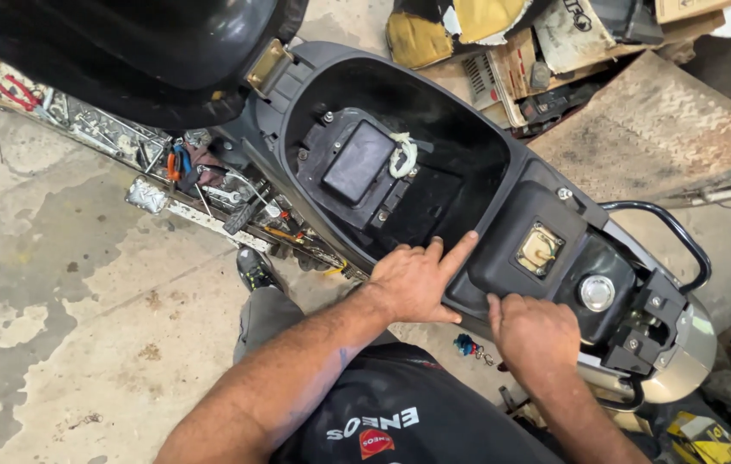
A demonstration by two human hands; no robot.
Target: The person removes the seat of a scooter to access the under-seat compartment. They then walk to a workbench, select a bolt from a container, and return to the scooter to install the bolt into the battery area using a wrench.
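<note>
Evidently the scooter's under-seat tub (400, 163) is steadied at its near rim — the left hand (417, 279) lies spread, fingers flat. The right hand (536, 331) is curled over the edge, gripping nothing loose.

You get even, soft daylight; floor (82, 283) bright, storage tub (460, 146) interior dim. Faint glare on the raised seat (151, 51). Sharp focus, slight edge stretch.

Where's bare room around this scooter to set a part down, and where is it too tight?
Free: bare concrete floor left of the scooter, below the tool tray. Crowded: cardboard and scrap pile at the top; storage bucket holds the battery cover; left hand and right hand occupy its near rim.
</note>
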